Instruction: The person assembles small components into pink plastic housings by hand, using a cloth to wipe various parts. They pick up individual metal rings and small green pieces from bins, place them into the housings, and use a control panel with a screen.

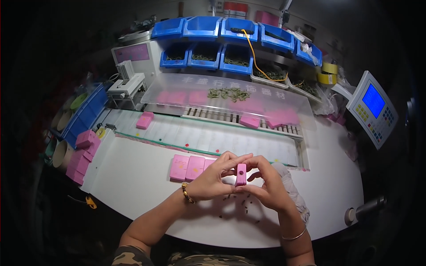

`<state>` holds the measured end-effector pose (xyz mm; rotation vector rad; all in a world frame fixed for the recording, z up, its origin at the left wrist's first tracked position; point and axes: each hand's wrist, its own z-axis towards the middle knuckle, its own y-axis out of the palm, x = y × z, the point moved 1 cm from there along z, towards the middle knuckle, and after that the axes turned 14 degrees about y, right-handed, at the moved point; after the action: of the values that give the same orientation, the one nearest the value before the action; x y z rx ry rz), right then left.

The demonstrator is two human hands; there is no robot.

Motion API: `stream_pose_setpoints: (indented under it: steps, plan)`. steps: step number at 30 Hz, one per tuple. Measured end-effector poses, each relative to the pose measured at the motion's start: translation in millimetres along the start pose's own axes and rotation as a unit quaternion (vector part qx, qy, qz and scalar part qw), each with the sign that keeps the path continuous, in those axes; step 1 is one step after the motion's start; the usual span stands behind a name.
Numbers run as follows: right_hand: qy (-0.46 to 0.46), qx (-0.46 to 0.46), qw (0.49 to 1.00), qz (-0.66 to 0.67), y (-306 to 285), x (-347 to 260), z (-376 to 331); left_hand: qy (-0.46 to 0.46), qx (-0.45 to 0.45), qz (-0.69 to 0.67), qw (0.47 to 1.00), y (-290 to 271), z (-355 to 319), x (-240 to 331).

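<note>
Upright between my two hands is a pink rubber mould, its narrow end with a dark round hole facing me. My left hand grips it from the left, with the fingers over the top and the thumb low. On the other side my right hand curls round it, thumb at the bottom edge. Behind my left hand, a row of similar pink moulds lies on the white table, partly hidden. Small dark bits are scattered beneath my hands. A pale crumpled cloth lies beside my right wrist.
A long white conveyor strip crosses behind, carrying a pink mould. Above it sits a clear cover with green pieces on top. Blue bins stand at the back, stacked pink moulds at left, a control panel at right.
</note>
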<state>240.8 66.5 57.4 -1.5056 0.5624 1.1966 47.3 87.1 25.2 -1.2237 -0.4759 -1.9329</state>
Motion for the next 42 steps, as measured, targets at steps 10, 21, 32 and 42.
stream_pose_setpoints:
  steps: [10, 21, 32, 42]
  plan:
    - [0.082, 0.019, 0.957, 0.276, -6, 11, 2, 0.003, 0.166, -0.130, 0.978, -2, 0, 12]
    - [0.011, 0.017, 0.985, 0.174, 36, 17, -2, 0.004, 0.338, -0.305, 0.890, 4, -1, -7]
    - [-0.057, 0.165, 0.985, -0.016, 38, -14, -9, -0.100, 0.361, -0.216, 0.902, 7, -8, 3]
    - [-0.160, 0.217, 0.949, -0.161, 42, -13, -9, -0.020, 0.356, -0.100, 0.929, 17, -10, -8]
